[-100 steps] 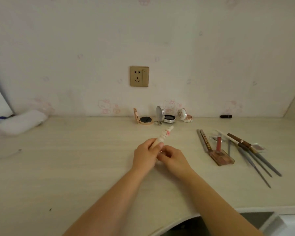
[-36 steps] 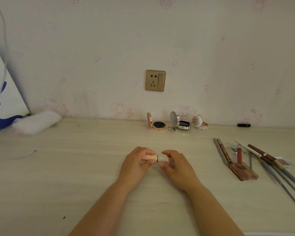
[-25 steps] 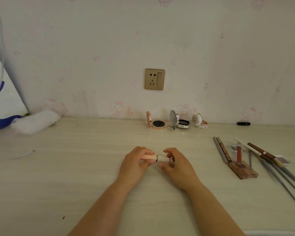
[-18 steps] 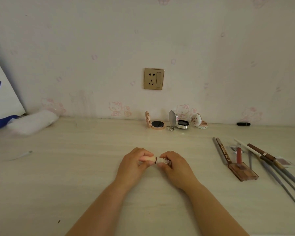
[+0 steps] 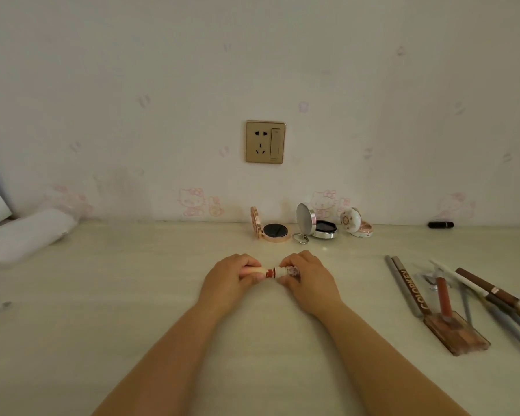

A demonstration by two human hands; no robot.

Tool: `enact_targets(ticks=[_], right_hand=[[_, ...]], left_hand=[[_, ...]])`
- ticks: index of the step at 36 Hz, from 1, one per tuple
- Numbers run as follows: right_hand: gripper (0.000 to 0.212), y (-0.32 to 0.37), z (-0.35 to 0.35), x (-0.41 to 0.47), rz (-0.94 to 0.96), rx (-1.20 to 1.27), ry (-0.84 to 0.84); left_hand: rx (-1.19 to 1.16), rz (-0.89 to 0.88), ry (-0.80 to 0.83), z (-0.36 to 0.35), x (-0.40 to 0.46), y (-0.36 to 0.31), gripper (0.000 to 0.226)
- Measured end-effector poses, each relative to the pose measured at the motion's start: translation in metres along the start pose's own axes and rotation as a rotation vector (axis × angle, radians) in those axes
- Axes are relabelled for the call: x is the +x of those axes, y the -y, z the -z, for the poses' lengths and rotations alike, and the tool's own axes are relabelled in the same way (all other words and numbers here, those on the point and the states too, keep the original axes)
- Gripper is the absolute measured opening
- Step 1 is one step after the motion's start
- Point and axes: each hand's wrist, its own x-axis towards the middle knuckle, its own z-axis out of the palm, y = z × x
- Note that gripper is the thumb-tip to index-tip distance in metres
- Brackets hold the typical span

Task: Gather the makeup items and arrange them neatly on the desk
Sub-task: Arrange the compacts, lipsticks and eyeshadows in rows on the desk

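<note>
Lipstick (image 5: 260, 271) held level just above the middle of the desk (image 5: 132, 310), cream tube pinched in the left hand (image 5: 228, 279), fingers curled round it, reddish tip showing at the gap. Patterned white cap (image 5: 285, 271) pinched in the curled fingers of the right hand (image 5: 308, 280), its open end right at the lipstick's tip (on or just off, cannot tell). Both wrists low over the desktop.

Behind, along the wall: rose-gold compact (image 5: 272, 231) open with dark pan, silver compact (image 5: 317, 225) open with a ring hanging in front, small floral white compact (image 5: 356, 225) ajar, black tube (image 5: 440, 225) further right. To the right: two grey pencils (image 5: 407, 288), one lettered, beside a clear pink palette (image 5: 457, 336) with a red tube (image 5: 443, 297) lying across it, then a brown pencil (image 5: 487, 289) and more grey sticks. Far left: white roll (image 5: 27, 235). On the wall: gold socket (image 5: 265, 142)
</note>
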Motion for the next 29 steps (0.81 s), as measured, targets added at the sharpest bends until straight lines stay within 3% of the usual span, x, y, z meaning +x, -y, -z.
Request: enact_targets(ticks=[12,29], right_hand=[[0.024,-0.010,-0.019,0.054,0.034,-0.022,-0.027],[0.027,-0.011,-0.019,0.055,-0.021,-0.068,-0.001]], left_hand=[[0.027,-0.037,-0.042,-0.002,0.051,0.032,0.013],[0.096,0.012,-0.059,-0.005,0.053,0.033,0.018]])
